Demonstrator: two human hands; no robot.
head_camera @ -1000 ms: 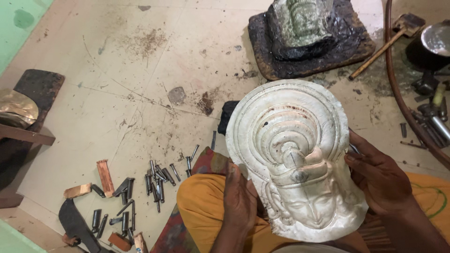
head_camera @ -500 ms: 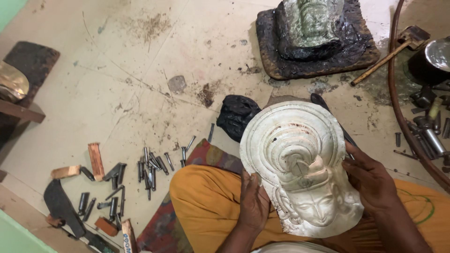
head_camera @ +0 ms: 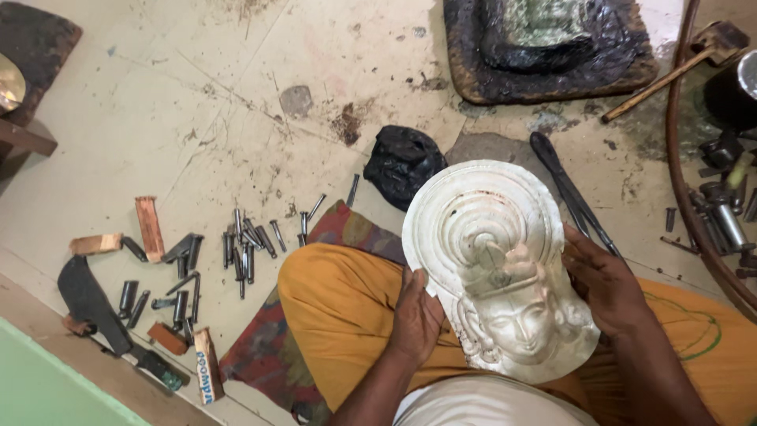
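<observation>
Far out beyond the left-hand fingers, a scatter of steel punches [head_camera: 236,248] and small wooden blocks [head_camera: 148,227] lies on the dusty floor [head_camera: 197,118], well apart from either hand. Closer in, the left hand [head_camera: 415,315] cups the left edge of the embossed metal relief [head_camera: 497,268], its fingers curled behind the plate and the thumb pressed on the front rim. The relief, a pale silver face under a ringed halo, sits tilted on the person's lap over the orange cloth [head_camera: 339,308], directly between the two sets of fingers, its long axis running from the halo at the far end down to the chin near the body. The right hand [head_camera: 607,288] clasps the opposite edge, fingers close together and flat against the rim. Both hands touch it equally. Beyond the right fingers lie long dark tongs [head_camera: 572,193] and a hammer [head_camera: 670,71].
</observation>
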